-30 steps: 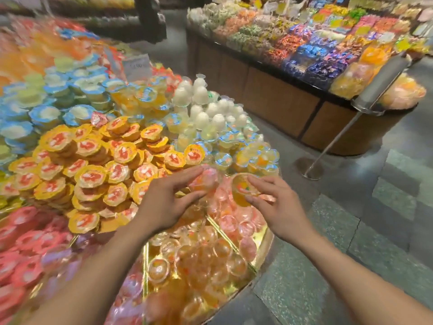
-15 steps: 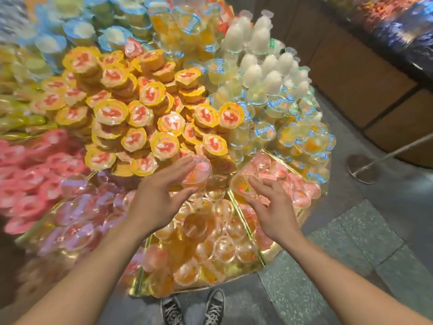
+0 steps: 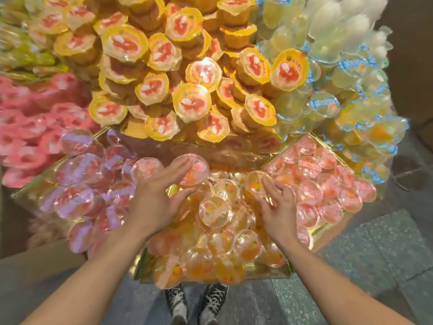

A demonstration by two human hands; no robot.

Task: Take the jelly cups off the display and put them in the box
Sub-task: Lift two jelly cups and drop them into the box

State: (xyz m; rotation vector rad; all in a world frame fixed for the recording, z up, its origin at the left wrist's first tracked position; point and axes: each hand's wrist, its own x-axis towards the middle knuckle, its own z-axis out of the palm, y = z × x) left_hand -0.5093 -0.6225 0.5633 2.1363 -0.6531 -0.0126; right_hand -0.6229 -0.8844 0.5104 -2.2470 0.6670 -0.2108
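My left hand (image 3: 155, 202) grips a clear jelly cup with pink and orange filling (image 3: 195, 171) between fingers and thumb, just above the middle gold box (image 3: 262, 274). My right hand (image 3: 278, 205) pinches a smaller clear cup with orange fruit (image 3: 254, 185) over the same box. That box holds several clear orange jelly cups (image 3: 214, 211). The piled display of yellow-lidded cups (image 3: 192, 103) rises right behind both hands.
A gold box of pink cups (image 3: 321, 184) lies to the right, one with purple-tinted cups (image 3: 77, 200) to the left. Pink packs (image 3: 28, 137) sit far left, pale blue-lidded cups (image 3: 325, 104) at right. My shoes (image 3: 196, 303) stand on the grey floor below.
The view has tilted down and closer to the boxes. Both hands have come lower with their cups, from in front of the yellow pile to just over the middle box.
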